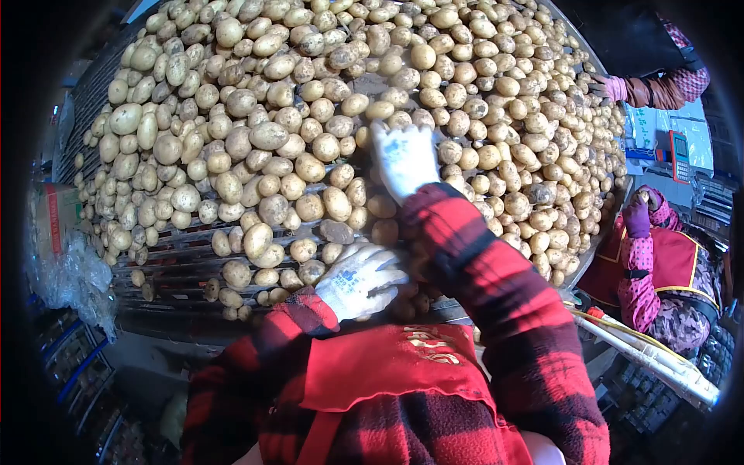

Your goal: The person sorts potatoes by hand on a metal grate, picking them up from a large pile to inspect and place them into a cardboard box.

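A wide bed of pale, soil-marked potatoes (268, 136) spreads in front of me. My right hand (406, 159), in a white glove with blue print, reaches into the middle of it. Its fingers curl down against the potatoes, and whatever is under them is hidden. My left hand (360, 280), gloved the same way, is at the near edge of the potatoes with its fingers stretched out to the right and somewhat apart. Nothing shows in its grasp. A darker potato (336, 231) lies just beyond it.
Dark slats (170, 252) show between potatoes at the near left. Another person's hand (608, 87) touches the far right edge; a second person in a red apron (682, 267) is at right. Clear plastic (77, 279) hangs at left. A pale rail (651, 360) runs at lower right.
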`<state>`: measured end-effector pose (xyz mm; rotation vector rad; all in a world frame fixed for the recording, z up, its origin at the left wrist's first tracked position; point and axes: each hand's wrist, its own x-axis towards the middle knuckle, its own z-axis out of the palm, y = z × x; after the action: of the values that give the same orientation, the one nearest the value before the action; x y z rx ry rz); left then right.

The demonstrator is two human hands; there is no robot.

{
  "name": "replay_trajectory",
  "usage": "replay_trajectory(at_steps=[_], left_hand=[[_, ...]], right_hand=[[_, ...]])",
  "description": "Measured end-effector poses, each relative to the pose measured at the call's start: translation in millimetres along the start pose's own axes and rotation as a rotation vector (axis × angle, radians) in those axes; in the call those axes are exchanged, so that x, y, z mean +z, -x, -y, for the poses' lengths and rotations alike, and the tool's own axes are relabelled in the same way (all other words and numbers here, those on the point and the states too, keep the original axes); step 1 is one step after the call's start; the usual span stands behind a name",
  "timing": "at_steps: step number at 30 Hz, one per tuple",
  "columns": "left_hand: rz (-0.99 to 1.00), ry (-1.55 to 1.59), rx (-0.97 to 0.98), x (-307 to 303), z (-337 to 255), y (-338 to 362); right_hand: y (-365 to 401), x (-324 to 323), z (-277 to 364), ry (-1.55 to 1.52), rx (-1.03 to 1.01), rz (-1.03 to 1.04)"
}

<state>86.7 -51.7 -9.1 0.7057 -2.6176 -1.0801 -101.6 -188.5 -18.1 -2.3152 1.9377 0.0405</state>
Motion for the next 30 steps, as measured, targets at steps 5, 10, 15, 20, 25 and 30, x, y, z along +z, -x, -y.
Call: replay_trajectory(at_steps=[5, 10, 15, 20, 25, 30], left_hand=[[-0.218, -0.182, -0.059, -69, 27, -31], [-0.094, -0.898, -0.112, -106, 97, -66], [0.257, -1.111, -0.233, -78, 119, -105], [0.229, -1.292, -0.122, -63, 129, -114], [0.158, -1.301, -0.042, -63, 160, -114], [0.071, -1.068, 0.013, -68, 207, -123]], right_hand=[[-18, 18, -7, -0.004, 0.009, -0.083], [-19, 28, 1, -0.014, 0.048, -0.169], [-25, 16, -6, -0.076, 0.135, -0.025], [72, -42, -54, -1.231, 0.221, -0.1], [174, -37, -98, -2.624, 0.286, -0.009], [236, -32, -81, -1.603, -0.12, -0.555]])
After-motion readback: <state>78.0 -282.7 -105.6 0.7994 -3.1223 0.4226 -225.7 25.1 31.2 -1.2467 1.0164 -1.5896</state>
